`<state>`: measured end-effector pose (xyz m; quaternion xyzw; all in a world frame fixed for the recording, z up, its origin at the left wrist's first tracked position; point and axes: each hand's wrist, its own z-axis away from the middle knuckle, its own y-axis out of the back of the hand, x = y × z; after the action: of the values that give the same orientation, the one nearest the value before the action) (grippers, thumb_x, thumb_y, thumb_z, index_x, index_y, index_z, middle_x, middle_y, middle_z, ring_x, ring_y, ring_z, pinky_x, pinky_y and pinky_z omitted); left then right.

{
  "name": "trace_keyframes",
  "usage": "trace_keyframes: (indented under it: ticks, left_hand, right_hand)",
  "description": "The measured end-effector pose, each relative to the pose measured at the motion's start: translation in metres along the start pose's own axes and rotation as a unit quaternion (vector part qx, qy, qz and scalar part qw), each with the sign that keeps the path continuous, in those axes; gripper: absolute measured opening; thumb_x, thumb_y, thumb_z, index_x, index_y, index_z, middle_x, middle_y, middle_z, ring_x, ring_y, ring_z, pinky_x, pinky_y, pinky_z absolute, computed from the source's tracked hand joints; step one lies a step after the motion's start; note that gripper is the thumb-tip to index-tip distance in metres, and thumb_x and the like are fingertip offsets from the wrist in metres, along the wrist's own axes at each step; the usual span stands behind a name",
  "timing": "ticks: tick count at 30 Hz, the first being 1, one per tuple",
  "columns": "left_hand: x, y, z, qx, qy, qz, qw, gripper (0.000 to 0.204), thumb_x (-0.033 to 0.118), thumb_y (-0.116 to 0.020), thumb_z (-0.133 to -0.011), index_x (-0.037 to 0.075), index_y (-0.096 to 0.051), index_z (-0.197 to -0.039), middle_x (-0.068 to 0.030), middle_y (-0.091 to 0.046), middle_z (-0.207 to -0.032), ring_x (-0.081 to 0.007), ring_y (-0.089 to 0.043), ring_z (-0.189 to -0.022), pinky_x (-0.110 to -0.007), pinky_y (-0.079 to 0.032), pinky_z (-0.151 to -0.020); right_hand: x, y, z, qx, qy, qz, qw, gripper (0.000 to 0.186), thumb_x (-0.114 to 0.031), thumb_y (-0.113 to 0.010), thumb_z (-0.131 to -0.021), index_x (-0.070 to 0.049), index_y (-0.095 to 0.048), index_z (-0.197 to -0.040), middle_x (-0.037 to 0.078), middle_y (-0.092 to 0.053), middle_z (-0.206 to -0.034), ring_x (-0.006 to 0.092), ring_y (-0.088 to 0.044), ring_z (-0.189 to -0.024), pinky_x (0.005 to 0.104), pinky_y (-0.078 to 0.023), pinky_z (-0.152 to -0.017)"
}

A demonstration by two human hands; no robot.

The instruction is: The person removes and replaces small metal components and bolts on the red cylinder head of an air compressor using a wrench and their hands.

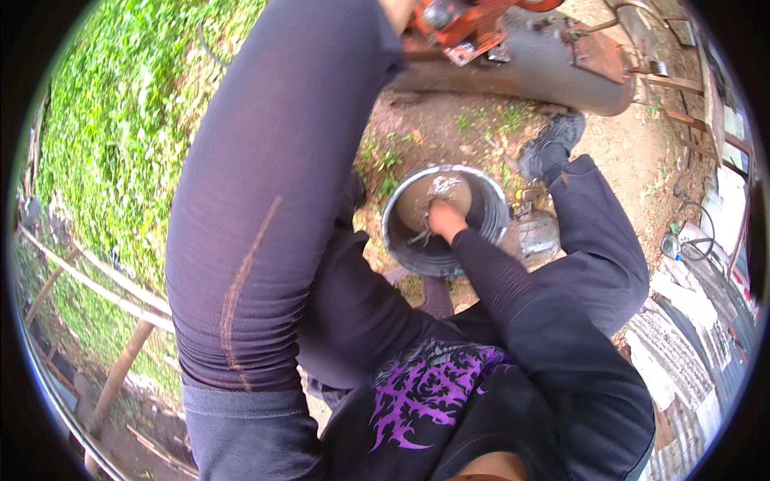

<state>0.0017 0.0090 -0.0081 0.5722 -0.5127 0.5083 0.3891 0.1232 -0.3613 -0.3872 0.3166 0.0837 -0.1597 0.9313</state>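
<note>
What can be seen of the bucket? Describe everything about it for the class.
The bucket is round, open-topped and dark, plastic by its look, with a paler grey rim. It appears upright, mouth facing up, between the person's legs; its base is hidden. Murky brownish liquid with bright white glare shows inside. The right hand reaches in; its dark sleeve crosses the near-right rim.

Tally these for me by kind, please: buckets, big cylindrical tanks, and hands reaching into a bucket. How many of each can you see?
Buckets: 1, the dark bucket
Big cylindrical tanks: 1, the grey tank
Hands reaching into a bucket: 1, the right hand
Total: 3
</note>
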Motion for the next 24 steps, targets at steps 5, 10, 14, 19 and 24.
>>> trace_keyframes:
  ticks: [5,10,14,19,24]
  left_hand:
    - [0.002,-0.008,-0.010,0.017,0.041,0.046,0.998,0.028,0.022,-0.071,-0.097,-0.003,-0.076,-0.108,-0.0101,-0.075,-0.097,-0.0166,-0.065,-0.087,-0.032,-0.050,-0.079]
    - [-0.010,-0.017,-0.016,-0.010,0.033,0.104,0.994,0.025,0.019,-0.069,-0.098,-0.002,-0.076,-0.111,-0.0078,-0.075,-0.101,-0.0143,-0.065,-0.090,-0.030,-0.050,-0.079]
    - [-0.009,-0.017,-0.014,0.006,0.013,0.099,0.995,0.026,0.019,-0.069,-0.099,-0.002,-0.075,-0.113,-0.0073,-0.075,-0.102,-0.0144,-0.065,-0.092,-0.030,-0.050,-0.081]
    - [0.002,-0.017,-0.008,0.007,0.054,0.094,0.994,0.025,0.018,-0.071,-0.098,0.000,-0.076,-0.115,-0.0061,-0.075,-0.103,-0.0141,-0.065,-0.092,-0.029,-0.051,-0.081]
    - [0.003,-0.015,-0.004,0.001,0.041,0.137,0.990,0.026,0.020,-0.074,-0.097,0.000,-0.076,-0.114,-0.0064,-0.076,-0.101,-0.0146,-0.066,-0.088,-0.030,-0.052,-0.078]
  right_hand:
    - [0.036,-0.005,-0.032,0.050,-0.108,-0.134,0.984,0.026,-0.015,-0.054,-0.093,-0.001,-0.071,-0.107,0.028,-0.072,-0.112,0.0421,-0.070,-0.108,0.0513,-0.056,-0.091]
    - [0.039,-0.003,-0.028,0.004,-0.285,-0.698,0.657,0.020,-0.019,-0.061,-0.093,-0.004,-0.074,-0.094,0.018,-0.069,-0.083,0.0370,-0.069,-0.080,0.0476,-0.056,-0.074]
    - [-0.008,0.061,0.020,-0.187,-0.158,-0.864,0.440,0.024,-0.029,-0.063,-0.097,-0.011,-0.061,-0.081,0.005,-0.046,-0.064,0.0258,-0.053,-0.064,0.0432,-0.053,-0.069]
    - [-0.070,0.220,0.055,-0.092,0.156,-0.931,0.318,0.034,-0.032,-0.059,-0.102,-0.014,-0.049,-0.075,0.002,-0.045,-0.066,0.0230,-0.052,-0.067,0.0439,-0.053,-0.072]
    - [-0.099,0.352,0.042,0.214,0.186,-0.715,0.640,0.038,-0.016,-0.053,-0.101,0.004,-0.061,-0.132,0.013,-0.066,-0.085,0.0303,-0.066,-0.079,0.0446,-0.057,-0.079]
